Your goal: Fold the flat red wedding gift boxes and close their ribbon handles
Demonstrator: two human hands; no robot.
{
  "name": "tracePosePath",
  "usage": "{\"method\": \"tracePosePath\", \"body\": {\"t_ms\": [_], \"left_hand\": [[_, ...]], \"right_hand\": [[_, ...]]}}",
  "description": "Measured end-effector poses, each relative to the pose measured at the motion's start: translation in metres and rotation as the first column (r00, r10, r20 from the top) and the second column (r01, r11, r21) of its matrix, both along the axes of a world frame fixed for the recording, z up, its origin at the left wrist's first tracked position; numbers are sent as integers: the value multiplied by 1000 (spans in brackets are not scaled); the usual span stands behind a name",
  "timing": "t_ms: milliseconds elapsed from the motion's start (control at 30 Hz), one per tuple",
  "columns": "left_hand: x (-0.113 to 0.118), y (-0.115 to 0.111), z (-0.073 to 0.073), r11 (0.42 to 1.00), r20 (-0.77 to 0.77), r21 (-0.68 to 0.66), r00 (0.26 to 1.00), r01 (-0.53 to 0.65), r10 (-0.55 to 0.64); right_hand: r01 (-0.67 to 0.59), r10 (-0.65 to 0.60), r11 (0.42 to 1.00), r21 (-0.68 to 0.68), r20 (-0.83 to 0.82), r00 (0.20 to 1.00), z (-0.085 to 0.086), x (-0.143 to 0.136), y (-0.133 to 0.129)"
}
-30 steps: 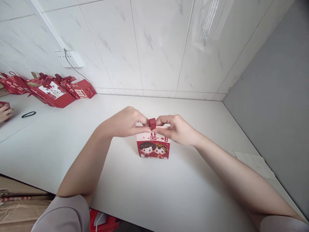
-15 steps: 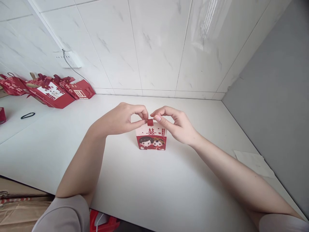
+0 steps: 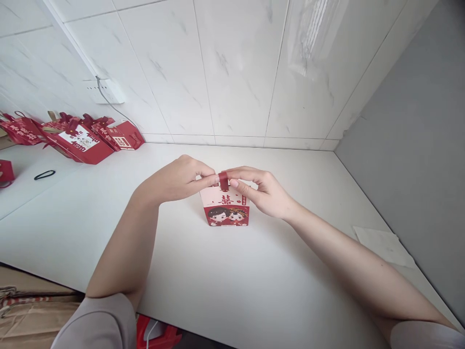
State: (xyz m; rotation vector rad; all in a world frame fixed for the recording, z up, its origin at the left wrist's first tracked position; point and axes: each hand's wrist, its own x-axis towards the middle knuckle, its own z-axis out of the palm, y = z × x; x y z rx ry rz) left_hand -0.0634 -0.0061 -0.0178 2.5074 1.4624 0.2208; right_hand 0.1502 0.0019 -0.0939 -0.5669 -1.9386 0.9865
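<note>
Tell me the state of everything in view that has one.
Printed gift box: standing on the white table
Ribbon handle: raised above the box
Left hand: at the handle, grip unclear
Right hand: open, beside the handle
Black loop: lying flat
Red gift boxes: grouped together
White sheet: lying flat

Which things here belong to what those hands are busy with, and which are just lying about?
Part of the job:
small red-and-white box
red ribbon on its top, at the fingertips of the left hand and right hand

Apparently just lying about:
red boxes at far left
dark loop
pale sheet at right
</note>
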Motion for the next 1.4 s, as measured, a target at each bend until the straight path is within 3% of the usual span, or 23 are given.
{"method": "tracePosePath", "body": {"t_ms": [100, 200, 300, 433, 500, 600, 667, 867, 1033, 1200, 1400], "left_hand": [[-1, 2, -4, 1000, -11, -22, 1000, -12, 12], [-1, 2, -5, 993, -29, -114, 1000, -8, 5], [3, 2, -5, 976, -34, -215, 999, 31, -39], [10, 4, -11, 977, 55, -212, 998, 9, 3], [12, 7, -15, 973, 136, -232, 990, -7, 39], [12, 10, -19, 951, 260, -306, 957, -47, 131], [12, 10, -20, 943, 305, -327, 938, -61, 167], [12, 5, -16, 935, 204, -344, 965, -90, 168], [10, 3, -13, 921, 110, -368, 977, -131, 183], [14, 5, -12, 876, 136, -475, 976, -88, 171], [14, 6, -14, 868, 138, -492, 978, -71, 159]], "right_hand": [[-40, 45, 998, -49, 103, 994, -1, -1, 1], [11, -6, 999, -45, 106, 994, -4, -2, 3], [84, -84, 996, 0, 73, 994, -7, -3, 4], [126, -140, 985, 120, 114, 984, -8, -3, 5], [192, -221, 957, 219, 121, 968, -7, -3, 4], [329, -409, 857, 397, 134, 903, -6, -3, 1], [325, -453, 828, 457, 204, 868, -5, -3, 0], [169, -297, 940, 296, 470, 831, -6, -2, -1], [134, -253, 956, 263, 499, 829, -7, -3, -1], [71, -209, 959, 275, 511, 834, -8, -5, -5], [39, -195, 955, 293, 525, 828, -9, -8, -6]]}}
